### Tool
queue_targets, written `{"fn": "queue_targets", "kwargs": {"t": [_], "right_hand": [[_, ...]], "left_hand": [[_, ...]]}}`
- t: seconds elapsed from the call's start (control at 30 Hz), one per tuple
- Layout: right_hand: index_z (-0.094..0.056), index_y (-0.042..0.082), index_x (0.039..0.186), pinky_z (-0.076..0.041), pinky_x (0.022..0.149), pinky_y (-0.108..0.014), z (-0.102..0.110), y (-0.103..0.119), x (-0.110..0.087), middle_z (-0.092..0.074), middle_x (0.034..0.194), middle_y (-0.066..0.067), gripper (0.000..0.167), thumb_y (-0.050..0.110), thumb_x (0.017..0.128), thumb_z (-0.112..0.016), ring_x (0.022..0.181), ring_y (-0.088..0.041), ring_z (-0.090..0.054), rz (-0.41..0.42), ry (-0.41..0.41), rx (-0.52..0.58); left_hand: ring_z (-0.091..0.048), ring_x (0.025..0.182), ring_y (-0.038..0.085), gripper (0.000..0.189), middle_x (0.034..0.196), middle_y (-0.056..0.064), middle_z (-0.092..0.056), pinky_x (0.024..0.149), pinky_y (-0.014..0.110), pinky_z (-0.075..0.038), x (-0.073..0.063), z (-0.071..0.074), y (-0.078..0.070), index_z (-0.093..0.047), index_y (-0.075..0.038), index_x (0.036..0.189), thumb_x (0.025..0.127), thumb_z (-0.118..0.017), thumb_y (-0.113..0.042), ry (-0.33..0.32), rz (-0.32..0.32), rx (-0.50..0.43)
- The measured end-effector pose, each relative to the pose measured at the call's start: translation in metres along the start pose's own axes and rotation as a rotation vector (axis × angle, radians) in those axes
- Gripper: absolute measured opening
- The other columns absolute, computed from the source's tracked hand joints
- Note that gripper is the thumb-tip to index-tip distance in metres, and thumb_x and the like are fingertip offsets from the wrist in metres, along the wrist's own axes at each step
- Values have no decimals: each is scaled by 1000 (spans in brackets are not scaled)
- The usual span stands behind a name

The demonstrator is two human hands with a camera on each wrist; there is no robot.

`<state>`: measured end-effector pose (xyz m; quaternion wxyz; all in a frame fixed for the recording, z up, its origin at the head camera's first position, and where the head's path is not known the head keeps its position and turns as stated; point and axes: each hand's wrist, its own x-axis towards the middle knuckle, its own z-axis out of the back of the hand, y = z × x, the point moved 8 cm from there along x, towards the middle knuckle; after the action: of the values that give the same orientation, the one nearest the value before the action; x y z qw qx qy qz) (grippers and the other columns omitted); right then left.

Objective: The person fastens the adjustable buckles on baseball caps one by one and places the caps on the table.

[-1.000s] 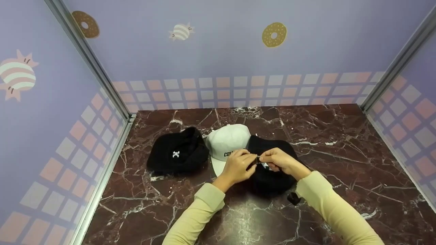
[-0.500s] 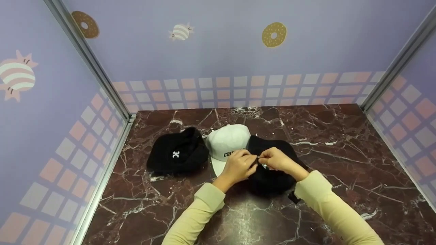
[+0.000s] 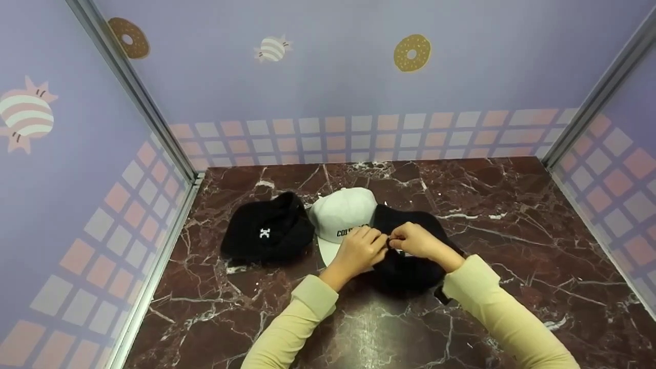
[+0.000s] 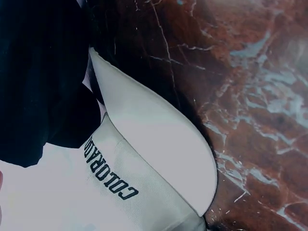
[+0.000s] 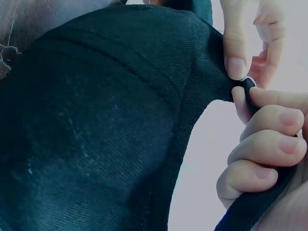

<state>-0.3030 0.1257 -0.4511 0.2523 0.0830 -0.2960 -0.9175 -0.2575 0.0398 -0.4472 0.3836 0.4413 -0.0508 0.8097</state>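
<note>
A black baseball cap lies at the right of the row, under both hands. Its fabric and the back opening's edge fill much of the right wrist view. With its thumb and fingers my left hand pinches the cap's edge beside that opening. Close against it, my right hand grips the black strap, pinching it between thumb and index finger while the other fingers curl round it. Where the fingertips meet, the strap's fastening is mostly hidden. A white cap lettered "COLORADO" sits just left of the hands.
Another black cap with a small white emblem lies left of the white one. A dark strap-like piece shows by the right sleeve. The marbled tabletop is enclosed by patterned back and side walls.
My right fingertips have turned in slightly and sit closer to the left ones. A small shiny bit seen between them earlier is now covered. The caps have hardly shifted.
</note>
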Motion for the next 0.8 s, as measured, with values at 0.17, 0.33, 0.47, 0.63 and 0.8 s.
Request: {"fn": "queue_targets", "kwargs": {"t": [0.17, 0.33, 0.47, 0.63, 0.8], "right_hand": [[-61, 9, 63, -34, 47, -23, 3, 9, -2, -54, 54, 2, 15, 11, 77, -59, 46, -8, -41, -12, -26, -132], [-58, 11, 60, -31, 45, -24, 5, 12, -2, -49, 52, 3, 16, 12, 76, -59, 45, -10, -40, -57, -40, -200], [-57, 10, 59, -31, 45, -23, 5, 12, -2, -47, 51, 3, 17, 11, 76, -59, 44, -10, -39, -58, -39, -186], [-61, 9, 62, -34, 48, -23, 5, 7, 0, -52, 53, 2, 15, 11, 76, -59, 47, -10, -43, -86, -37, -139], [-62, 8, 65, -34, 48, -24, 3, 5, 0, -54, 54, 1, 13, 12, 77, -58, 48, -11, -44, -124, -32, -125]], "left_hand": [[-55, 68, 12, 16, 77, -3, -61, 61, 22, -45, 0, 1, -2, -64, -12, 81, 73, -60, -26, 7, -10, -30], [-55, 68, 12, 17, 77, -2, -61, 56, 20, -46, 1, 1, -5, -64, -10, 83, 74, -60, -24, 16, -17, -30], [-55, 68, 12, 17, 77, -2, -61, 57, 20, -46, 2, 1, -6, -65, -10, 84, 75, -59, -22, 10, -23, -12], [-53, 69, 13, 17, 79, -1, -60, 61, 21, -46, 3, 1, -5, -65, -10, 86, 78, -56, -22, 25, -15, -23], [-53, 70, 12, 16, 80, -2, -60, 61, 20, -46, 2, 1, -4, -64, -11, 87, 79, -56, -22, 36, -3, -71]]}}
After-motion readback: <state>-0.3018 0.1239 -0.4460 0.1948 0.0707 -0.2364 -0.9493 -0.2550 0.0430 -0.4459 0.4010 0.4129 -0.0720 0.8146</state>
